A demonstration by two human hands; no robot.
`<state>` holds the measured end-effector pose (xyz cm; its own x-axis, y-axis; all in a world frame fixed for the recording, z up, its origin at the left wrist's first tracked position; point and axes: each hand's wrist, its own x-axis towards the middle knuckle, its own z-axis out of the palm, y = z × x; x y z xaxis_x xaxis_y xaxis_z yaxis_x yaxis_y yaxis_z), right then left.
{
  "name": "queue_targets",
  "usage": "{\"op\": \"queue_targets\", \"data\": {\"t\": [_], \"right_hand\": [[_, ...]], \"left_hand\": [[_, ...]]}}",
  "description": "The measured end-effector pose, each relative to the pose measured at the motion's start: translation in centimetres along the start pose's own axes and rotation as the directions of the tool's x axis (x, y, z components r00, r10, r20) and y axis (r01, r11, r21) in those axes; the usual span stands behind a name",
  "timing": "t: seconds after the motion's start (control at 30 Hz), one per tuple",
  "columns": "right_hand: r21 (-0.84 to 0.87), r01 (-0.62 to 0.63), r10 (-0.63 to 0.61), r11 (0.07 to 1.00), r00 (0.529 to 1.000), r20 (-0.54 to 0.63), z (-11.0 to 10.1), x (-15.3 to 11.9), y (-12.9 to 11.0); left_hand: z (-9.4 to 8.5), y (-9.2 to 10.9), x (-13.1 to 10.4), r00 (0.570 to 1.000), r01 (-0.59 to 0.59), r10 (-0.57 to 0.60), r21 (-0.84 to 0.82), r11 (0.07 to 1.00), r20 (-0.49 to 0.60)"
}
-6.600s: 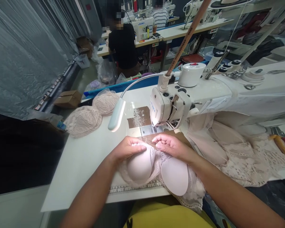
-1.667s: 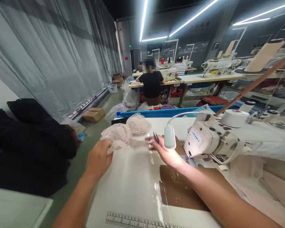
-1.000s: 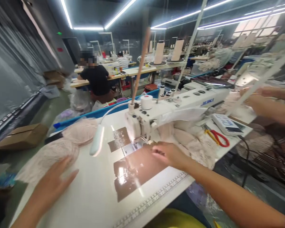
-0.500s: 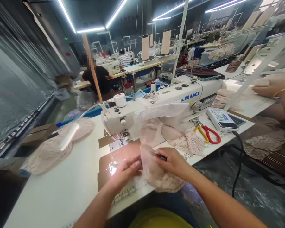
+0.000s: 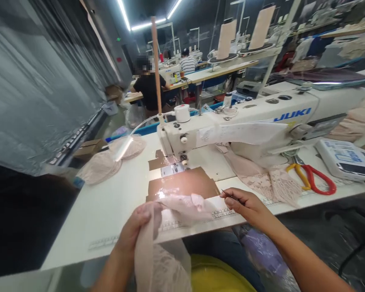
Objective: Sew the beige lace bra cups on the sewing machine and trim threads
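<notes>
My left hand grips beige lace-and-mesh fabric that drapes over the table edge and stretches sideways towards, but short of, my right hand, pinching a dark pointed tool.

- Your left hand is bare, blurred along the fingers, so the nails are hard to make out.
- Your right hand is bare as well, a little sharper, the thumb and curled fingers rounded at the tips.
- Your forearms are uncovered from the wrist to the frame's edge.
- You wear something yellow at the front, curved in outline and softly shaded; whether shirt or apron, you can't tell.
- Dark blue cloth shows beyond it, probably your trousers.
</notes>
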<state>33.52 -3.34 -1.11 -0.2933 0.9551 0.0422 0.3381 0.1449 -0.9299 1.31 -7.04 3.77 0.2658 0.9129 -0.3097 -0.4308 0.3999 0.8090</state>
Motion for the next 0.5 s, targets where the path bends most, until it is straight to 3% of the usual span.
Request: {"op": "queue_targets", "data": {"t": [0.07,0.13,0.17,0.2,0.23,0.3,0.37,0.5], "right_hand": [[0.075,-0.018,0.016,0.997,1.0,0.025,0.9,0.4,0.3],[0.136,-0.02,0.011,0.99,0.998,0.065,2.0,0.9,-0.1],[0.151,-0.018,0.005,0.988,0.996,0.088,2.7,1.3,-0.6],[0.15,-0.014,-0.003,0.989,0.993,0.115,3.3,1.6,-1.2],[0.137,-0.004,-0.016,0.991,0.989,0.145,4.0,1.9,-2.1],[0.087,0.027,-0.046,0.996,0.975,0.218,5.5,2.7,-4.1],[0.051,0.064,-0.076,0.997,0.953,0.294,7.1,3.4,-6.1],[0.11,0.088,-0.126,0.99,0.903,0.411,10.3,5.2,-8.6]], "left_hand": [[-1.2,1.5,-1.0,0.962,-0.199,0.189,-0.034,0.979,-0.197],[-2.4,2.7,-1.5,0.847,-0.408,0.386,0.018,0.913,-0.366],[-3.0,3.1,-1.5,0.796,-0.452,0.448,0.092,0.887,-0.408],[-3.5,3.3,-1.4,0.779,-0.438,0.472,0.181,0.881,-0.413],[-4.1,3.3,-1.4,0.799,-0.377,0.459,0.272,0.886,-0.389],[-4.9,2.7,-1.2,0.902,-0.189,0.326,0.421,0.887,-0.282],[-5.2,1.8,-1.2,0.97,-0.096,0.192,0.491,0.866,-0.15],[-5.0,1.0,-1.6,0.993,-0.116,0.106,0.46,0.88,0.047]]}}
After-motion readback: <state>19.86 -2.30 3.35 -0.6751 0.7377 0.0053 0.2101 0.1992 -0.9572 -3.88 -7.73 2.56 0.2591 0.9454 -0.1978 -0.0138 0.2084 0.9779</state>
